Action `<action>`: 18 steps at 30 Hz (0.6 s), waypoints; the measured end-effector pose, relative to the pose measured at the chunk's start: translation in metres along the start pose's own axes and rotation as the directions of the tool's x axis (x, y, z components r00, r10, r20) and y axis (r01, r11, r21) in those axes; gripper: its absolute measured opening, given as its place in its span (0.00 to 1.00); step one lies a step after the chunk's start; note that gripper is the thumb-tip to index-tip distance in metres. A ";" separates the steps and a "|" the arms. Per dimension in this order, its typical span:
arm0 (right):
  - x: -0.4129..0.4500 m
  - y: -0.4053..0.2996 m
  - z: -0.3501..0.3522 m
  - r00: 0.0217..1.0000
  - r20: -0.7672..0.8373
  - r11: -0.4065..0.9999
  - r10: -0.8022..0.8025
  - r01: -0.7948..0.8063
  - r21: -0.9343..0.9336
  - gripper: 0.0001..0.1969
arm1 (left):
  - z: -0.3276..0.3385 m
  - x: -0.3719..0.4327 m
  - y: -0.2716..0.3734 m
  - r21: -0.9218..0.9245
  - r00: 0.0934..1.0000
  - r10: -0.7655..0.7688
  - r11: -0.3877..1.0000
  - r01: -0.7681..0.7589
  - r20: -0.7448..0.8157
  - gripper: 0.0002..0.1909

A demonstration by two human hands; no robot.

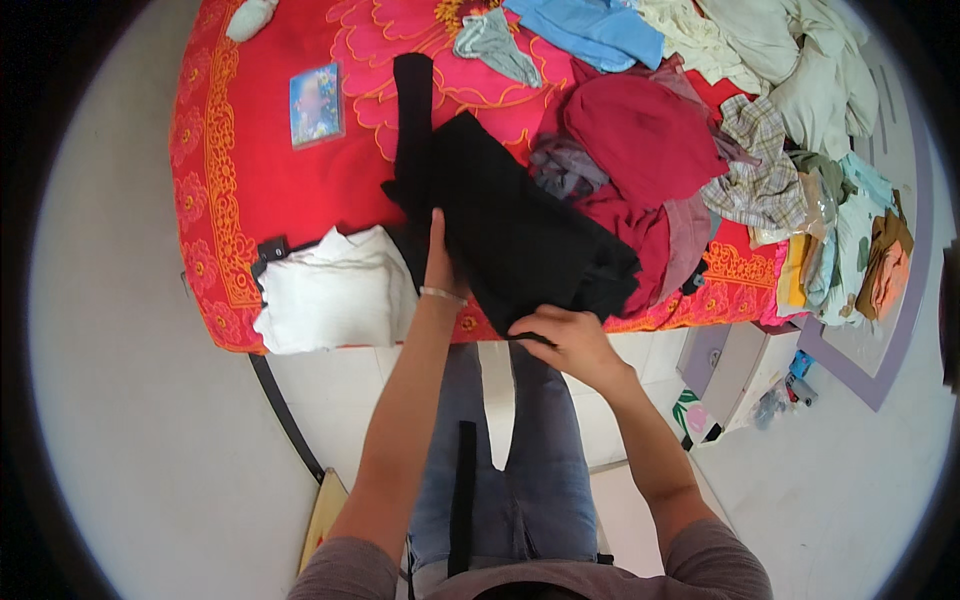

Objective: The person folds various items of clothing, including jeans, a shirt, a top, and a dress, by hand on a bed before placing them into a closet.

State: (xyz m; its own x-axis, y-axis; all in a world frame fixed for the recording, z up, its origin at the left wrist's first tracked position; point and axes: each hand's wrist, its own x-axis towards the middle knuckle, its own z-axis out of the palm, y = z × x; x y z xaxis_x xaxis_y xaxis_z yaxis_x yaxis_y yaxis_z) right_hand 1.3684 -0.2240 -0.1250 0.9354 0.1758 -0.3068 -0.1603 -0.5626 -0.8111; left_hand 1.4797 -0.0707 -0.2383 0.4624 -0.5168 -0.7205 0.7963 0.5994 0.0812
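A black garment point(517, 217) lies across the front of a red floral bedspread point(300, 187), with one long narrow part reaching up and away from me. My left hand point(445, 262) lies at its left side, thumb on top and fingers hidden beneath the cloth. My right hand point(562, 337) pinches the garment's near edge between thumb and fingers. To the left of my left hand is a folded white garment point(334, 296), with dark cloth showing from under it.
Crimson clothes point(637, 135) are heaped at the right, beside a plaid shirt point(757, 165) and more clothing. Light blue cloth point(592, 34) and a grey cloth piece point(497, 46) lie farther back. A picture packet point(316, 105) is at the left. Drawers point(731, 367) stand below right.
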 end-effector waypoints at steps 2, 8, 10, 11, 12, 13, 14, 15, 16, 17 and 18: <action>-0.010 0.022 0.030 0.990 0.141 0.993 0.029 -0.011 -0.121 0.10 | -0.033 0.023 0.002 0.065 0.994 0.030 0.998 -0.023 -0.107 0.29; -0.005 0.049 0.049 0.959 0.171 0.966 0.225 -0.198 -0.165 0.19 | -0.089 0.017 -0.007 0.038 0.944 0.168 0.986 -0.164 -0.285 0.23; 0.017 0.042 0.045 0.983 -0.176 0.989 0.049 -0.072 -0.126 0.23 | -0.087 0.006 -0.013 -0.071 0.970 0.159 0.982 -0.175 -0.186 0.22; 0.029 0.041 0.045 0.927 -0.355 0.975 -0.120 0.043 -0.218 0.25 | -0.075 0.002 -0.018 -0.085 0.986 0.137 0.986 -0.145 -0.092 0.22; 0.043 0.043 0.055 0.930 -0.346 0.974 -0.123 0.046 -0.222 0.25 | -0.065 -0.001 -0.023 -0.093 0.993 0.121 0.988 -0.120 0.001 0.22; 0.057 0.045 0.069 0.889 -0.449 0.980 -0.092 0.000 -0.200 0.26 | -0.058 -0.004 -0.027 -0.103 0.992 0.127 0.987 -0.126 0.000 0.22; 0.065 0.055 0.071 0.864 -0.496 0.980 -0.081 -0.021 -0.197 0.26 | -0.050 -0.003 -0.033 -0.062 0.993 0.117 0.991 -0.116 0.008 0.22; 0.074 0.062 0.076 0.838 -0.541 0.982 -0.070 -0.036 -0.184 0.26 | -0.047 -0.003 -0.035 -0.017 0.994 0.111 0.994 -0.111 0.013 0.23; 0.094 0.045 0.090 0.890 -0.456 1.000 -0.006 0.019 0.024 0.27 | -0.100 0.006 -0.019 0.047 0.968 0.251 0.967 -0.250 -0.017 0.22; 0.096 0.063 0.085 0.928 -0.362 0.984 0.088 -0.025 0.174 0.27 | -0.089 0.016 -0.026 0.023 0.972 0.235 0.972 -0.235 -0.011 0.22; 0.093 0.080 0.072 0.945 -0.315 0.974 0.086 -0.012 0.227 0.25 | -0.062 0.019 -0.029 0.084 0.974 0.228 0.971 -0.226 -0.014 0.22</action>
State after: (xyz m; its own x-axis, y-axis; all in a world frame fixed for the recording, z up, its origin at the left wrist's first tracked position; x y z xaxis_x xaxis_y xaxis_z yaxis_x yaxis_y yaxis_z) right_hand 1.4202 -0.1943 -0.2541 0.9697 -0.1362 -0.2026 -0.2394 -0.3666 -0.8991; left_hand 1.4408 -0.0596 -0.2969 0.6262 -0.3580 -0.6927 0.7011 0.6472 0.2993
